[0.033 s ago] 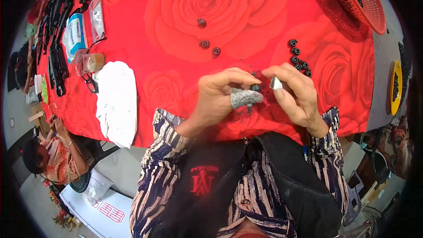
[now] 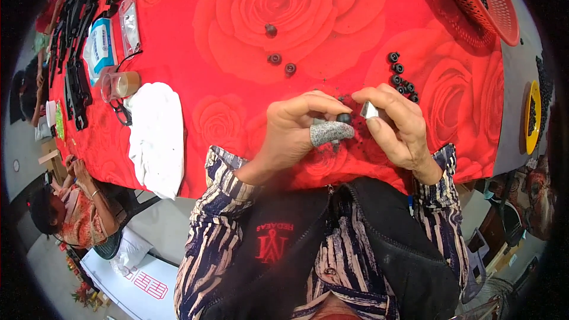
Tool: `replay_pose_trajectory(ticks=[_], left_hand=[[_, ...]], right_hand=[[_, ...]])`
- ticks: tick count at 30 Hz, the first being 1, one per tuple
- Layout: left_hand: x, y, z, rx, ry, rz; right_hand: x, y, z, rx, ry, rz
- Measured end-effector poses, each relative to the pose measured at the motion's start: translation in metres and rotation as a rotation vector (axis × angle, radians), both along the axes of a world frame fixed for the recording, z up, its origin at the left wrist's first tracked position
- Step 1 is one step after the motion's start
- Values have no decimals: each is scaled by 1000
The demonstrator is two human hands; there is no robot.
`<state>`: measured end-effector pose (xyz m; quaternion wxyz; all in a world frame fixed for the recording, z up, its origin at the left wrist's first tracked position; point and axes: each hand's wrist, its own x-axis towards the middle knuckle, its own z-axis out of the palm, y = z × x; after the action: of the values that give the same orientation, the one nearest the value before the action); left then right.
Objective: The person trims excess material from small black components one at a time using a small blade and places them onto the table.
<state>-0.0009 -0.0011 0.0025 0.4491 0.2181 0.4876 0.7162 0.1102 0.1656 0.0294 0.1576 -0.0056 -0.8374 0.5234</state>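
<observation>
Pinched one black round piece (image 2: 344,118) between the fingertips of the left hand (image 2: 290,125), out over the near part of the red rose-patterned surface (image 2: 237,136)! Wore one grey speckled finger cover (image 2: 329,133) on that same hand. Gripped, just across a small gap, one small shiny metal piece (image 2: 370,109) between thumb and finger of the right hand (image 2: 400,133). Saw dark crumbs (image 2: 336,148) scattered around both hands, too many to count. Counted three loose black pieces (image 2: 274,58) up the middle, then six more in a cluster (image 2: 400,79) to the right!

Spotted one red basket (image 2: 501,18) at top right, loaded with small black pieces, and one yellow tray (image 2: 536,98) at the right edge, also with black bits inside. Swung left: one white cloth (image 2: 156,142), one clear cup (image 2: 121,85) with pale brown contents, one pair of glasses (image 2: 122,114), one blue-and-white packet (image 2: 102,50), one clear bag (image 2: 130,24). Found black strips (image 2: 75,77) beyond, overlapping past any sure count. Caught one other person (image 2: 86,213) at far left.
</observation>
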Motion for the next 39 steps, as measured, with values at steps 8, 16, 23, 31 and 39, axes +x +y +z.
replay_pose_trajectory(ticks=[8,16,23,31,39], left_hand=[[1,1,0,-40,15,-15],[1,2,1,-11,-16,-41],[3,2,1,-36,-35,-35],[3,2,2,-49,-46,-43],[2,2,1,-49,-40,-41]], right_hand=[[1,-2,-6,7,-33,-10],[1,-3,-6,48,-48,-2],[2,-4,-6,28,-50,0],[2,-2,-7,50,-48,2],[0,-2,-6,73,-45,7]])
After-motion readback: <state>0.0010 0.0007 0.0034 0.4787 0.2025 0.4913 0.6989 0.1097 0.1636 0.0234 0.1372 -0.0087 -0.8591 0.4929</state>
